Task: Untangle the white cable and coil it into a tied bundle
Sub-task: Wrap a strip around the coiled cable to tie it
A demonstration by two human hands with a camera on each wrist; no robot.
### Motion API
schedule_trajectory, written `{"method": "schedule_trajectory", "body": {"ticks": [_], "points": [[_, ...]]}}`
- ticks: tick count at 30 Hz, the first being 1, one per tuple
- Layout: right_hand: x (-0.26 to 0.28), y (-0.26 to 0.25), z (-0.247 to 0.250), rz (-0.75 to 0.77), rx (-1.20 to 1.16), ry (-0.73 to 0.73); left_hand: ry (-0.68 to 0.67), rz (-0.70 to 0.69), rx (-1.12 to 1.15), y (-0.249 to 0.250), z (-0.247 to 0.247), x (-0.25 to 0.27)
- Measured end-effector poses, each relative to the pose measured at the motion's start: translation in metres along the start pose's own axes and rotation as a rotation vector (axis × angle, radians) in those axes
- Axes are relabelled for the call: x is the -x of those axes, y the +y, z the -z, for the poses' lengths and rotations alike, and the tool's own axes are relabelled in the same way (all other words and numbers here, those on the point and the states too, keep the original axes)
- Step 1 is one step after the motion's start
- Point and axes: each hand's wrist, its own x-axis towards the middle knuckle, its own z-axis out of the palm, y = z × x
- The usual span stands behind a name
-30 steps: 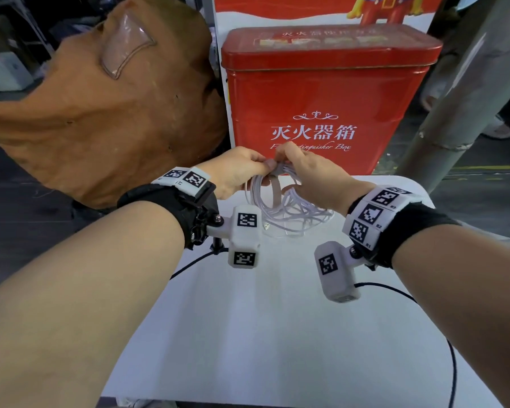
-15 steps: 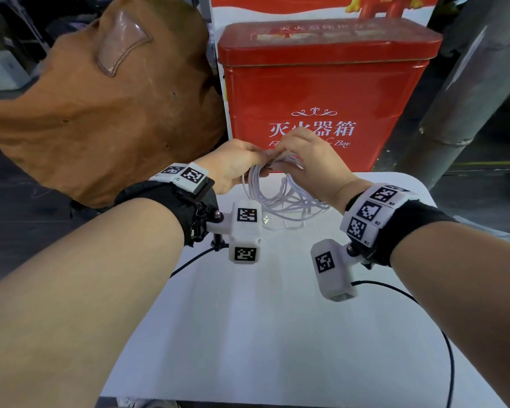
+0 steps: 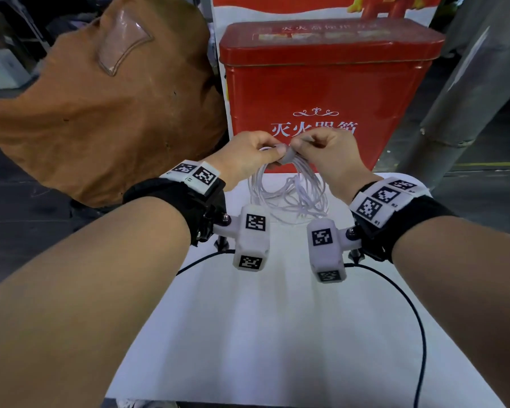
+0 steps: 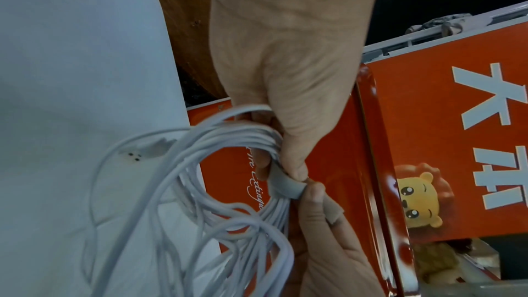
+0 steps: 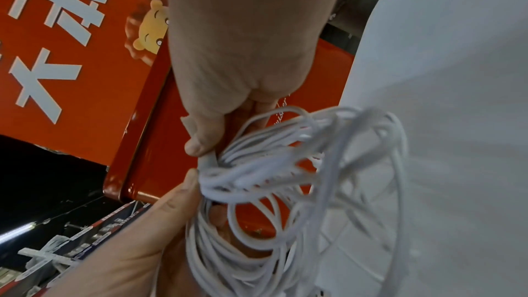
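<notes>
The white cable (image 3: 289, 192) hung in loose coils above the far end of the white surface (image 3: 277, 334), gathered at its top by both hands. The left hand (image 3: 248, 154) pinched the bunched loops; the right hand (image 3: 327, 154) pinched a grey strap (image 4: 284, 183) wrapped round them. Behind stood a red box (image 3: 321, 89) lettered 灭火器箱, with a cartoon lion on the poster (image 4: 423, 195) behind it. Half a second earlier the hands had sat lower and the strap wasn't visible.

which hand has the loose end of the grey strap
The right hand: it pinches the free tail of the flat grey strap, while the left hand grips the gathered top of the coiled white cable where the strap wraps it.
</notes>
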Motion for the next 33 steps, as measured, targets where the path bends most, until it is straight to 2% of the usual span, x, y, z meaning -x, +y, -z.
{"method": "schedule_trajectory", "body": {"ticks": [4, 7, 11, 18, 20, 23, 25, 27, 29, 33], "points": [[-0.001, -0.002, 0.003, -0.020, 0.005, 0.000, -0.025, -0.091, -0.037, 0.000, 0.003, 0.003], [-0.002, -0.006, 0.002, -0.001, 0.052, 0.025, -0.048, -0.101, -0.074, 0.003, 0.005, 0.004], [-0.001, -0.011, 0.003, 0.035, 0.064, 0.033, -0.001, -0.141, -0.147, 0.008, 0.002, 0.002], [-0.005, -0.004, 0.002, -0.072, 0.011, 0.044, -0.018, -0.190, -0.164, 0.004, -0.002, 0.002], [-0.005, -0.002, 0.002, -0.088, 0.019, 0.118, -0.006, -0.184, -0.125, 0.004, -0.004, 0.002], [-0.006, -0.005, 0.002, 0.052, 0.242, 0.198, 0.017, -0.146, -0.070, 0.006, -0.005, 0.001], [-0.005, -0.011, -0.001, 0.162, 0.433, 0.130, 0.040, -0.135, -0.020, 0.007, -0.007, 0.000], [-0.004, -0.013, -0.005, 0.199, 0.523, 0.051, 0.093, -0.123, 0.046, 0.007, -0.008, 0.000], [-0.002, -0.016, -0.009, 0.145, 0.529, -0.008, 0.114, -0.147, 0.057, 0.007, -0.008, 0.001], [0.000, -0.019, -0.009, -0.131, 0.345, -0.095, 0.050, -0.283, -0.211, 0.013, -0.010, 0.006]]}}
